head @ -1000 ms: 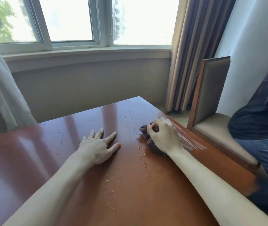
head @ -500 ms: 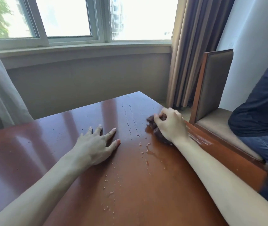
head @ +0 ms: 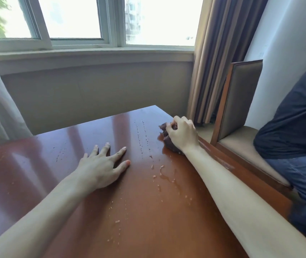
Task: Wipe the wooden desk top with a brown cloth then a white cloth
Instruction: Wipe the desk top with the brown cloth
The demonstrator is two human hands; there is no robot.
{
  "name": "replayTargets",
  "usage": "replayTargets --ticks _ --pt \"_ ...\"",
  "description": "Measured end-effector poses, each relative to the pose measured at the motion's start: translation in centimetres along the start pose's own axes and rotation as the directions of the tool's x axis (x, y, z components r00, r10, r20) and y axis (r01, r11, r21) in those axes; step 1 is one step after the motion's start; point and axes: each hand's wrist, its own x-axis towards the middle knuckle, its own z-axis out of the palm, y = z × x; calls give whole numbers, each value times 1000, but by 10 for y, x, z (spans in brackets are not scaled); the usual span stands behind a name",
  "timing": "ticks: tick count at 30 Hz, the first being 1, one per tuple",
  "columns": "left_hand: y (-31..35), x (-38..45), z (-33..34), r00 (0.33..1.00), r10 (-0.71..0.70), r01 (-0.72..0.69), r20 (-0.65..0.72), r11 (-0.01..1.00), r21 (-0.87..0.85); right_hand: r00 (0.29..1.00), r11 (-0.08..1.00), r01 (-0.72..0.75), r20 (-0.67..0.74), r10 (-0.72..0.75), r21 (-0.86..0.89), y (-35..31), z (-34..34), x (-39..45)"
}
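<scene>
A glossy reddish wooden desk top [head: 55, 164] fills the lower view, dotted with water drops and small crumbs down its middle. My right hand [head: 183, 134] grips a bunched brown cloth [head: 164, 134] near the desk's far right edge; most of the cloth is hidden under the hand. My left hand [head: 104, 164] lies flat on the desk with fingers spread, holding nothing. No white cloth is in view.
A padded chair [head: 239, 101] with a wooden frame stands right of the desk, and a person in dark blue clothes [head: 297, 131] sits on it. Brown curtains [head: 221, 58] hang behind. A windowsill and wall run beyond the desk's far edge.
My right hand has slid the brown cloth away from me along the right edge toward the far corner. The left hand has stayed put.
</scene>
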Motion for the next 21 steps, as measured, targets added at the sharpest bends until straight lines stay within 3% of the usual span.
replayTargets --ticks 3,7,9,12,21 --pt "5 -5 -7 1000 -8 8 -9 1000 1 997 998 66 35 -66 17 -2 -48 -83" --pt "25 -22 -11 966 84 -96 -246 995 -36 994 995 102 35 -102 13 2 -99 -179" --pt "37 -28 -2 969 100 -126 -228 987 -103 994 994 102 26 -103 38 8 -105 -192" --pt "46 -29 13 984 128 -136 -124 989 -64 998 997 66 9 -66 41 17 -94 -164" --pt "46 -17 25 982 119 -120 -148 993 1 990 995 -102 -103 100 -13 40 -19 16"
